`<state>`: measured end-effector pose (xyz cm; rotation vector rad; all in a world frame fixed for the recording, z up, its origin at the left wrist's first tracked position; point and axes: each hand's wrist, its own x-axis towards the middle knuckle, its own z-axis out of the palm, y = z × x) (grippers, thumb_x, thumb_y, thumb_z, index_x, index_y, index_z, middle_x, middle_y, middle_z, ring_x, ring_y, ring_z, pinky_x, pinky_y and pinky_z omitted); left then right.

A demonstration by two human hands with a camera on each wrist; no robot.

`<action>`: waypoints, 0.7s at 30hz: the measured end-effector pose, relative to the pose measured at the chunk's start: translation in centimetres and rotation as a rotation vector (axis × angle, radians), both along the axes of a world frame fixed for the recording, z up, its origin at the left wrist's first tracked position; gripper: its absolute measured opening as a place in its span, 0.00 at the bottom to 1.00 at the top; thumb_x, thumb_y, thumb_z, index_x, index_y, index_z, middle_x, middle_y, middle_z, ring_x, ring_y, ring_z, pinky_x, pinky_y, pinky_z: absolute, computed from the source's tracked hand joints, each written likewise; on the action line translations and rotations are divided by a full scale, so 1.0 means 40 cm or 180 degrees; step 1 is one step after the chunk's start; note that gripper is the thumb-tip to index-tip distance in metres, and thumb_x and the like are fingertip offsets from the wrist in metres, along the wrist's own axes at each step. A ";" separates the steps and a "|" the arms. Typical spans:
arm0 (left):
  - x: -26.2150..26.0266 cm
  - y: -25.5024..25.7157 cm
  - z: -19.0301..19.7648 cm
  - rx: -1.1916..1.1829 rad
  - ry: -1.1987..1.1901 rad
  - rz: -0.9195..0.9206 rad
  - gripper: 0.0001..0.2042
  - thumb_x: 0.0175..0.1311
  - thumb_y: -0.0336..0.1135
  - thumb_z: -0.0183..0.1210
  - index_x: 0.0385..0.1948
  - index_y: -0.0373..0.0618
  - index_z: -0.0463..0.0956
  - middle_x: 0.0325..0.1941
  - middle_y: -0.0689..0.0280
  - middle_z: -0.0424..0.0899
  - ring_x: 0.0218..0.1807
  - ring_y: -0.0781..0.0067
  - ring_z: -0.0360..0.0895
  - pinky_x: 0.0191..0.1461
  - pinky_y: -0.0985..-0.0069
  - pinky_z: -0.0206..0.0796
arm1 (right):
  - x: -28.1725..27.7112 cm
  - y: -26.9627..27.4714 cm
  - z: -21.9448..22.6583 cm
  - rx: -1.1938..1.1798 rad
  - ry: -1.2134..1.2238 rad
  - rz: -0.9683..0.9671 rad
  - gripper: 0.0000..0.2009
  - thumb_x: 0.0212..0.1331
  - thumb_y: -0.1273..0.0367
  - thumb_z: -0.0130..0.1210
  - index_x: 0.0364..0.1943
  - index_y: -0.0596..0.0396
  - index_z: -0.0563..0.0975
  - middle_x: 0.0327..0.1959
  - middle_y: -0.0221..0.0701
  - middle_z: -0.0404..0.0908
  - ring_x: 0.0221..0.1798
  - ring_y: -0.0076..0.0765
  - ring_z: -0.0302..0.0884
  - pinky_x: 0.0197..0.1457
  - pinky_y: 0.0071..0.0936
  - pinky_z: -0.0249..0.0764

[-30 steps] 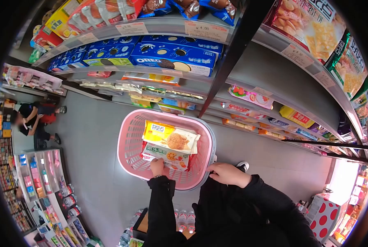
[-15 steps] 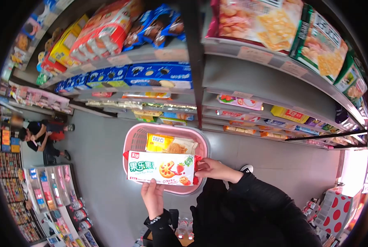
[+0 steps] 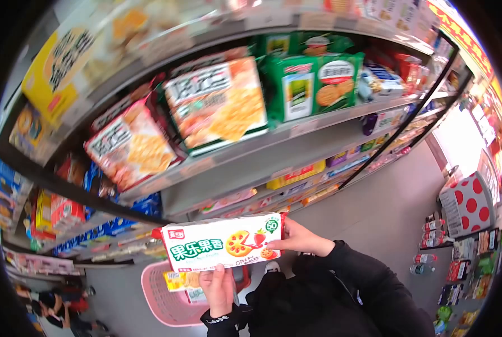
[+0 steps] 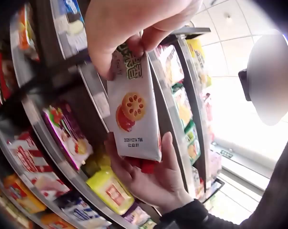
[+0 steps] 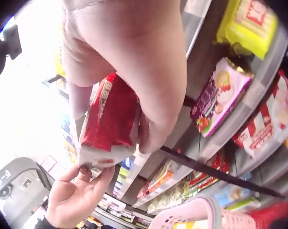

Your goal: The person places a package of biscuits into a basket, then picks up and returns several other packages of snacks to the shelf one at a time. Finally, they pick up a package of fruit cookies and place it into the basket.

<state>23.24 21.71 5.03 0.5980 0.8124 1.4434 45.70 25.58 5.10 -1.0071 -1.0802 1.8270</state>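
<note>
A white biscuit pack with red ends (image 3: 220,242) is held up in both hands, its printed front facing the head camera. My left hand (image 3: 218,289) pinches its lower edge, thumb on the front. At the pack's right end my right hand (image 3: 302,238) grips it with thumb and fingers. The left wrist view shows the pack's narrow side (image 4: 134,112) with the left hand (image 4: 134,28) above it and the right hand (image 4: 151,183) at the far end. In the right wrist view the red end (image 5: 110,117) sits between the right hand's fingers.
Below the pack, a pink basket (image 3: 160,297) on the floor holds a yellow pack (image 3: 176,281) and others. Shelves (image 3: 313,126) of snack packs stretch across the front. A seated person (image 3: 57,306) is at the lower left, a red-dotted box (image 3: 469,203) at the right.
From the basket, where the left hand reached in, the pack has come up into both hands and been raised further. The view has swung right along the shelves, and the basket now appears lower left.
</note>
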 end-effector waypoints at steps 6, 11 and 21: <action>0.159 0.069 -0.015 0.0027 -0.0825 -0.0605 0.22 0.56 0.34 0.56 0.52 0.41 0.62 0.54 0.60 0.67 0.57 0.62 0.64 0.62 0.60 0.54 | 0.236 -0.029 0.053 -0.0072 -0.0154 -0.0687 0.30 0.44 0.69 0.63 0.52 0.59 0.62 0.48 0.33 0.72 0.49 0.24 0.69 0.53 0.23 0.65; 0.212 0.103 -0.061 -0.0086 -0.0843 -0.0761 0.28 0.56 0.45 0.56 0.55 0.42 0.57 0.56 0.58 0.65 0.57 0.58 0.64 0.60 0.57 0.57 | 0.383 -0.025 0.050 -0.0061 0.0236 -0.0871 0.28 0.46 0.72 0.61 0.53 0.62 0.61 0.48 0.32 0.71 0.49 0.23 0.68 0.55 0.23 0.64; 0.386 0.241 0.033 -0.0208 0.0443 -0.1153 0.16 0.62 0.36 0.48 0.50 0.44 0.63 0.50 0.61 0.72 0.50 0.65 0.72 0.53 0.62 0.66 | 0.574 0.096 0.089 0.0252 -0.0057 -0.1374 0.28 0.54 0.69 0.55 0.55 0.66 0.55 0.47 0.37 0.70 0.48 0.26 0.69 0.52 0.22 0.66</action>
